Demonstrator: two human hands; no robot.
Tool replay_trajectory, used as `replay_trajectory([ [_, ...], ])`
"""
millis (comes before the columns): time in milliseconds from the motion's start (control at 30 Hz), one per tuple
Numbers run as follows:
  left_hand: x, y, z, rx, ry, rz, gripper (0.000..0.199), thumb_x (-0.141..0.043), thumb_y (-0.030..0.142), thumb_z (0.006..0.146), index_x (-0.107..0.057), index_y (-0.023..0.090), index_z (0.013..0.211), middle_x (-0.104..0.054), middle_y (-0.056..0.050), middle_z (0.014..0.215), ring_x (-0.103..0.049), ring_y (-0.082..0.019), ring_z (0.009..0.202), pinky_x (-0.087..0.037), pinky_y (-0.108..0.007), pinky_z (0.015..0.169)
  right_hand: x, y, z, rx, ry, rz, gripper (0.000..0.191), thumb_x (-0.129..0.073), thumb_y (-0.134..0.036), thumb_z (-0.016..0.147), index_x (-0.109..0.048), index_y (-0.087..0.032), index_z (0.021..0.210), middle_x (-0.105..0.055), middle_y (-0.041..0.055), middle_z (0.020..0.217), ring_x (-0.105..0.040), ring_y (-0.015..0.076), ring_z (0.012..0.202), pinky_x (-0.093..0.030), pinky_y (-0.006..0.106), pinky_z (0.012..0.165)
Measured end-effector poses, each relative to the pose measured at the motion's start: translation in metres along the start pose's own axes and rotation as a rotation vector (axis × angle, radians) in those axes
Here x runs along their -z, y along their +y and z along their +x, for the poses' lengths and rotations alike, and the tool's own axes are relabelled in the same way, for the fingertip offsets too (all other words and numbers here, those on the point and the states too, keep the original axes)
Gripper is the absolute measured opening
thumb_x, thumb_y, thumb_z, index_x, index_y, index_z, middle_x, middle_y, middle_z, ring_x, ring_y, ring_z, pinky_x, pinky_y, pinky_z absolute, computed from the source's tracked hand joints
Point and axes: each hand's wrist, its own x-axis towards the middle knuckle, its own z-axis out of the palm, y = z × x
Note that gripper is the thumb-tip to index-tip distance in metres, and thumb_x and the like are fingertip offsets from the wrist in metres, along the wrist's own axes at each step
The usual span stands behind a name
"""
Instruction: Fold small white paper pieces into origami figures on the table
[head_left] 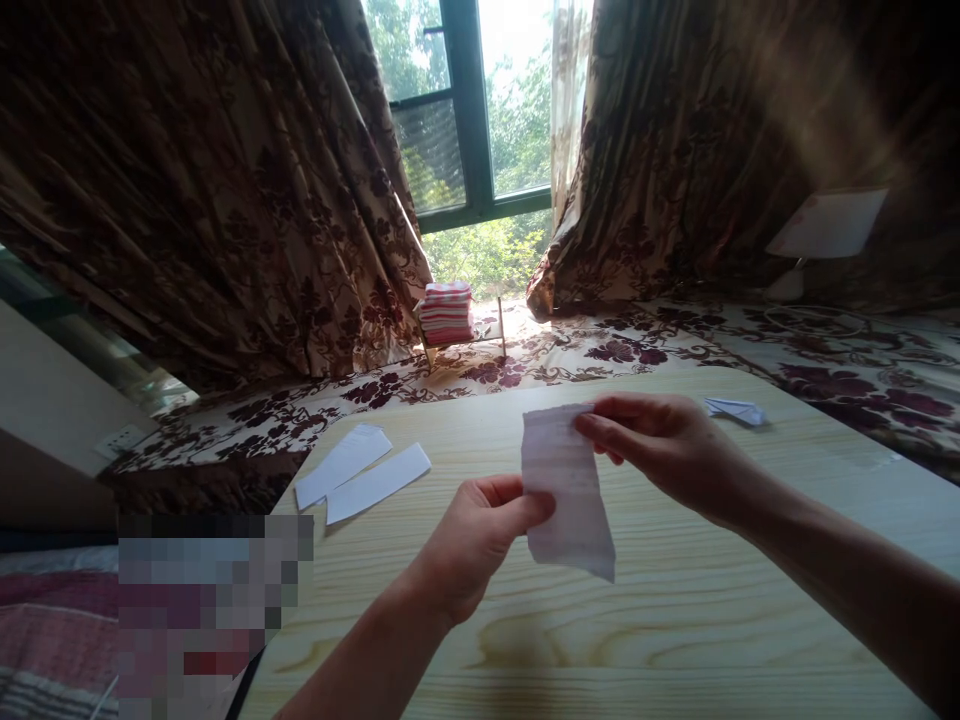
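A creased strip of white paper point(564, 465) with torn-looking edges hangs upright above the wooden table, held between both hands. My left hand point(491, 520) pinches its left side below the middle, the thumb lying on the near face. At the upper right corner, my right hand point(649, 430) grips the sheet between thumb and fingers. Two flat white paper strips point(379, 482) lie on the table's left part, one partly over the other. A small folded white paper piece point(736, 411) rests near the far right edge, beyond my right wrist.
The pale wood-grain table point(480, 620) has rounded far corners. Behind it, a flowered cloth point(360, 400) carries a small stand with a red-and-white striped stack point(448, 312). A white-shaded lamp point(829, 225) stands at the right. Dark flowered curtains point(300, 200) flank the window point(480, 120).
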Motion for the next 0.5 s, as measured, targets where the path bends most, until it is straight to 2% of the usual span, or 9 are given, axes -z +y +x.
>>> replay_trajectory([
  [100, 0.000, 0.000, -0.001, -0.004, -0.018, 0.030, 0.025, -0.075, 0.024, 0.067, -0.077, 0.010, 0.087, -0.071, -0.008, 0.076, -0.058, -0.018, 0.077, -0.040, -0.031, 0.081, 0.001, 0.001, 0.002, -0.011, 0.017, 0.025, 0.032, -0.062, -0.046, 0.079, -0.063, -0.018, 0.064, -0.046, -0.0034, 0.053, -0.040, 0.0096, 0.051, -0.033, 0.022, 0.046],
  [200, 0.001, 0.002, 0.001, 0.004, -0.012, 0.025, 0.028, -0.072, 0.033, 0.072, -0.076, 0.010, 0.087, -0.071, -0.008, 0.075, -0.056, -0.017, 0.073, -0.040, -0.030, 0.075, 0.003, 0.003, 0.000, -0.040, -0.008, 0.051, 0.033, -0.063, -0.047, 0.078, -0.061, -0.018, 0.062, -0.047, -0.0033, 0.054, -0.041, 0.0096, 0.052, -0.033, 0.022, 0.046],
  [267, 0.000, 0.003, 0.003, 0.007, 0.000, 0.038, 0.029, -0.070, 0.035, 0.072, -0.076, 0.009, 0.085, -0.070, -0.008, 0.073, -0.055, -0.016, 0.070, -0.039, -0.028, 0.071, 0.003, 0.005, -0.003, -0.072, -0.064, 0.085, 0.031, -0.066, -0.047, 0.076, -0.063, -0.018, 0.065, -0.051, -0.0026, 0.057, -0.044, 0.0102, 0.054, -0.035, 0.022, 0.048],
  [400, 0.001, 0.004, 0.004, 0.034, -0.010, 0.083, 0.029, -0.070, 0.035, 0.069, -0.076, 0.008, 0.079, -0.067, -0.007, 0.068, -0.054, -0.016, 0.069, -0.037, -0.026, 0.067, -0.001, 0.012, -0.008, -0.155, -0.259, 0.194, 0.028, -0.071, -0.046, 0.073, -0.068, -0.018, 0.079, -0.061, -0.0004, 0.066, -0.050, 0.0120, 0.059, -0.040, 0.023, 0.052],
  [500, 0.001, 0.003, 0.002, 0.064, -0.042, 0.088, 0.029, -0.069, 0.035, 0.069, -0.076, 0.009, 0.081, -0.065, -0.005, 0.067, -0.052, -0.014, 0.068, -0.036, -0.026, 0.066, -0.006, 0.016, -0.009, -0.149, -0.268, 0.234, 0.026, -0.068, -0.044, 0.076, -0.068, -0.018, 0.080, -0.063, -0.0004, 0.068, -0.052, 0.0117, 0.059, -0.042, 0.023, 0.054],
])
